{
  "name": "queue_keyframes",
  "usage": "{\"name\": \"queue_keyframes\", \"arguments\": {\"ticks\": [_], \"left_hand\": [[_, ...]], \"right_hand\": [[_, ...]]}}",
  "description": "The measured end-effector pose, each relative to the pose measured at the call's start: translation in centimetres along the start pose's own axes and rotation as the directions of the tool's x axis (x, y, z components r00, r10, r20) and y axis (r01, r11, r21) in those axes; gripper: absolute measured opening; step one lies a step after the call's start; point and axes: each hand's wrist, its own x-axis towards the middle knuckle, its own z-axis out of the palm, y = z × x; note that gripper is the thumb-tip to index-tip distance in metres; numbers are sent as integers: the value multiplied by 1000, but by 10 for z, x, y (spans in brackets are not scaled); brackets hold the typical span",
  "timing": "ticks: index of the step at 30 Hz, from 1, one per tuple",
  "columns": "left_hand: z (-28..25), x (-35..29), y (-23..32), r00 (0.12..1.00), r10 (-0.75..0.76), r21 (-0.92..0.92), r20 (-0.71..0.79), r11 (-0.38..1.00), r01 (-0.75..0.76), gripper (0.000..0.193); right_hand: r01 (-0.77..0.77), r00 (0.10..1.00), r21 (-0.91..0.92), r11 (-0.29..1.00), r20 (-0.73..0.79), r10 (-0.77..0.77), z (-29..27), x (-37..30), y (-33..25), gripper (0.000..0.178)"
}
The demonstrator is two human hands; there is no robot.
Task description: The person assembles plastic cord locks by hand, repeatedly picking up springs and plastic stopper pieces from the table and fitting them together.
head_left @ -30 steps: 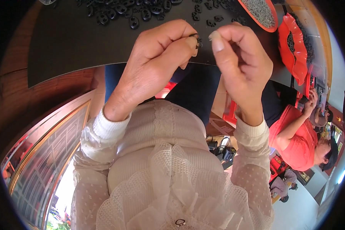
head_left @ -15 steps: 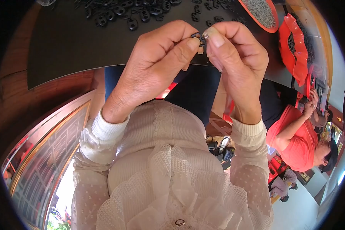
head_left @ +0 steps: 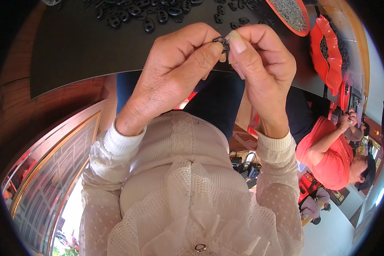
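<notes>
My left hand is closed, pinching a small black plastic cord lock piece between thumb and forefinger above the near edge of the dark table. Against that piece, my right hand grips a tiny silvery part, which looks like a small spring; fingertips hide most of it. The two hands almost meet at the fingertips. Beyond my left hand lies a pile of black oval cord lock pieces with two holes each. Smaller black pieces are scattered farther right.
An orange-red bowl of small grey metal parts stands at the far right. Beside it is a red wavy-edged dish with dark pieces. To the right, a co-worker in a red shirt sits with hands raised. The dark tabletop ends before my lap.
My right hand has shifted slightly left, bringing the silvery part closer against the black piece. My left hand has barely moved. The co-worker's hands have moved a little.
</notes>
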Motion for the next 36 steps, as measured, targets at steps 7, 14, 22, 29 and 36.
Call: {"name": "queue_keyframes", "arguments": {"ticks": [7, 14, 22, 29, 36], "left_hand": [[1, -1, -8, 999, 29, -42, -43, 999, -31, 17], [4, -1, -7, 987, 108, -13, -121, 994, -110, 17], [-3, -5, 0, 999, 26, 79, -19, 997, -25, 15], [-7, -6, 5, 998, -37, 39, 58, 999, 35, 16], [-6, -5, 1, 1000, 0, -52, 26, 999, 1, 15]], "right_hand": [[48, 999, -27, 998, -7, -49, 4, -1, 4, 9], [224, 970, -242, 944, -34, -239, 13, -2, 10, 7], [201, 977, -253, 947, -18, -212, 7, -9, 6, 8], [43, 997, -115, 992, 69, -36, 0, -10, -6, 17], [35, 995, -82, 996, 92, -28, -1, -9, -6, 21]]}}
